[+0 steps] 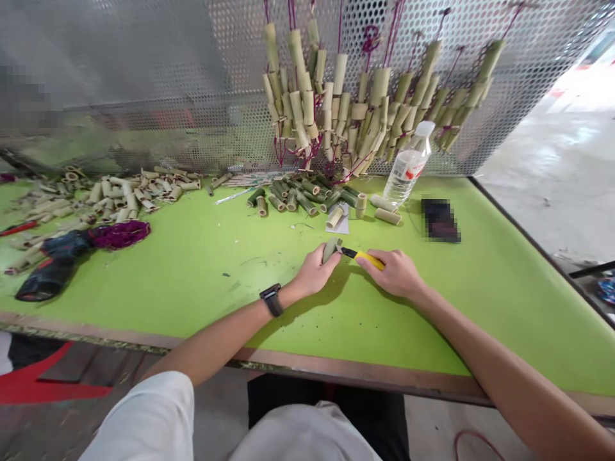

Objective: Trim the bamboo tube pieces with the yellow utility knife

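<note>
My left hand (313, 270) is closed around a short bamboo tube (330, 248), held just above the green tabletop. A yellow utility knife (368, 258) is gripped in my right hand (396, 274). Its dark front end points left and meets the right side of the tube; the blade itself is too small to make out. Beyond my hands, a paler bamboo piece (335, 216) lies on a small grey-white sheet (344, 225). Several green bamboo pieces (306, 203) are heaped behind it.
Cut bamboo (125, 195) and a cordless drill (57, 259) beside purple cord (122, 234) lie left. Strung bamboo (300, 96) hangs on a perforated metal panel (192, 121). A water bottle (406, 168) and a blurred dark object (439, 219) stand right, inside the table's edge.
</note>
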### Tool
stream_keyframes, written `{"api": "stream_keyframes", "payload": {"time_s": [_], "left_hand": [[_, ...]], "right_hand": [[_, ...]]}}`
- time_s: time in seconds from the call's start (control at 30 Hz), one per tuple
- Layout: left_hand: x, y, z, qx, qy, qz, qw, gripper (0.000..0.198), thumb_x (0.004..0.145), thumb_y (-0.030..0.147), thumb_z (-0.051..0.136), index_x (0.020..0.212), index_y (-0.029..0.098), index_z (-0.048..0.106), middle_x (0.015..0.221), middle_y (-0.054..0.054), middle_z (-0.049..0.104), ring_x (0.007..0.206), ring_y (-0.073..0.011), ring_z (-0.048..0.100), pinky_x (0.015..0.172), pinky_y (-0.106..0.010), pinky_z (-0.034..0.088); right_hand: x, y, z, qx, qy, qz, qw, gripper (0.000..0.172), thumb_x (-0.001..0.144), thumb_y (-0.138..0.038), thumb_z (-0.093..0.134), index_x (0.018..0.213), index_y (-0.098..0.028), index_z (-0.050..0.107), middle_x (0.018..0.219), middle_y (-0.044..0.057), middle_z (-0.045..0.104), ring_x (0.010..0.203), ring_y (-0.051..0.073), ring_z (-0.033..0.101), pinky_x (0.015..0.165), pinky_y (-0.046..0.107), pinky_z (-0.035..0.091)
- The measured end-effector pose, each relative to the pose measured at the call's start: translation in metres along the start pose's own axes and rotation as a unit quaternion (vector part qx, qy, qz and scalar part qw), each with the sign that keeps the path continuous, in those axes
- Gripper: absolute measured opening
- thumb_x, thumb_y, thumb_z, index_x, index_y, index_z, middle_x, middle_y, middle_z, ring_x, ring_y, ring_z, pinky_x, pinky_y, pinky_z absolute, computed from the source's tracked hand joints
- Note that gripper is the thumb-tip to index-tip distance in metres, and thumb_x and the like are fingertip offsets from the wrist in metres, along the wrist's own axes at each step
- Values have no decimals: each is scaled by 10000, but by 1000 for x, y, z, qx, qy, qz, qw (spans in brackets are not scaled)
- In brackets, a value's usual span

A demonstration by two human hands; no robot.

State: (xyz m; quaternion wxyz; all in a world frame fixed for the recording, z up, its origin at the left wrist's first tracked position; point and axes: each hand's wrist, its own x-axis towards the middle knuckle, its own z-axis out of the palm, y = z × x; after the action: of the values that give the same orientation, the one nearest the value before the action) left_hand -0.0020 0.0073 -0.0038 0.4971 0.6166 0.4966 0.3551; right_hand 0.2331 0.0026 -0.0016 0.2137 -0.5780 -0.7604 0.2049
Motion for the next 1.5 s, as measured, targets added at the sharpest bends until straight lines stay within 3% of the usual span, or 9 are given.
{"api": "stream_keyframes", "payload": {"time_s": [0.3,0.57,0.67,0.77,0.93,1.03,1.27,1.5], "left_hand": [[0,0,-2,-22,-38,-5,999,354,1025,556,651,1078,207,630,672,43,497,571,-145,433,578,-313,335],[3,-6,-5,-96,-59,-13,994,495,979,671,678,1125,202,615,685,64,474,524,-107,381,524,-291,268],[2,-5,-4,-86,-79,12,993,473,982,637,699,1112,189,618,684,68,478,549,-101,394,546,-280,297],[6,-7,-3,-91,-65,2,994,470,966,637,716,1061,192,599,670,76,478,536,-96,396,535,-276,286],[17,-14,-3,-104,-32,-2,994,428,960,604,718,966,215,540,637,83,481,483,-87,392,490,-273,250],[19,-14,-3,-115,-34,-1,993,381,962,550,723,962,217,538,634,83,486,478,-86,405,485,-266,255],[15,-7,-1,-112,-32,5,993,297,967,441,715,903,215,535,625,73,494,493,-86,401,497,-256,277],[22,-8,-2,-132,-36,0,991,364,942,478,747,838,221,511,613,74,480,471,-76,374,486,-249,239]], "right_hand": [[2,4,-2,14,-30,15,999,840,1014,-911,319,815,-207,732,607,70,632,495,174,494,533,324,322],[9,5,1,-30,55,29,998,771,1040,-875,337,797,-223,668,607,68,648,475,167,506,530,319,375],[12,10,-8,-9,107,69,992,775,1039,-880,309,750,-234,623,586,53,622,445,159,472,489,306,355],[9,6,-19,-9,151,55,987,804,1016,-917,283,722,-236,592,581,45,605,465,162,490,496,300,356],[1,-14,-11,-7,74,-19,997,778,1032,-892,298,712,-238,573,575,29,572,487,151,465,521,290,331],[1,-15,-1,-15,37,-21,999,756,1041,-870,308,708,-240,562,593,34,586,511,157,465,540,292,337],[6,-7,2,-11,20,-17,1000,749,1041,-872,285,710,-243,521,628,29,576,546,157,459,568,296,325],[11,-15,5,-69,44,-8,997,720,1079,-807,329,752,-229,607,669,47,632,597,178,531,604,300,336]]}}
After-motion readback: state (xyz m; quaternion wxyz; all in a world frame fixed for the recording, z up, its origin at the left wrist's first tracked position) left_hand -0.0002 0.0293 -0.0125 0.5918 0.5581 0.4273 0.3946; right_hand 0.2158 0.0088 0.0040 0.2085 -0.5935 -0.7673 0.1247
